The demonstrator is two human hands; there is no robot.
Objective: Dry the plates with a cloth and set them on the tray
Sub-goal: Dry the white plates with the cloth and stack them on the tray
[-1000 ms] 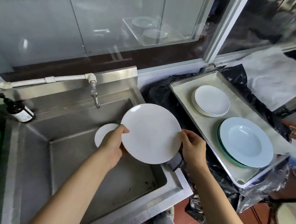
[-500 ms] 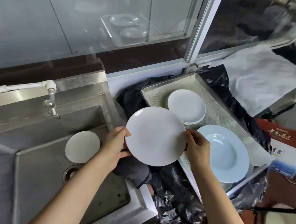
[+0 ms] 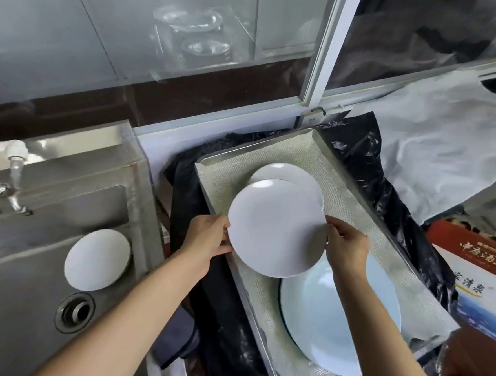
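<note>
A person holds a white plate [image 3: 276, 229] by its rim with both hands, above the tray [image 3: 406, 257]. The left hand [image 3: 208, 238] grips the plate's left edge, fingers curled under it and the thumb on top. The right hand [image 3: 346, 247] pinches the right edge with thumb and fingertips. The plate tilts slightly and hangs over the tray's middle, partly covering the stack [image 3: 297, 176] of white plates that lies at the tray's far end. It cannot be told whether the held plate touches that stack.

At the tray's near end lies a pale blue dish [image 3: 345, 335], its far rim hidden under the held plate and the right forearm. The tray is metal, lined with a woven mat [image 3: 264, 321], and sits on black plastic sheeting [image 3: 368, 167].

To the left is a steel sink [image 3: 12, 303]. One more white plate [image 3: 96, 261] leans against the sink's right wall, above the drain [image 3: 75, 312]. A tap [image 3: 10, 186] juts out over the sink's far side. A dark cloth [image 3: 177, 338] lies between the sink and the tray, below the left forearm.

On the right, a printed box [image 3: 481, 280] stands just beside the tray. Behind everything runs a window [image 3: 192, 37] whose glass reflects the plates.
</note>
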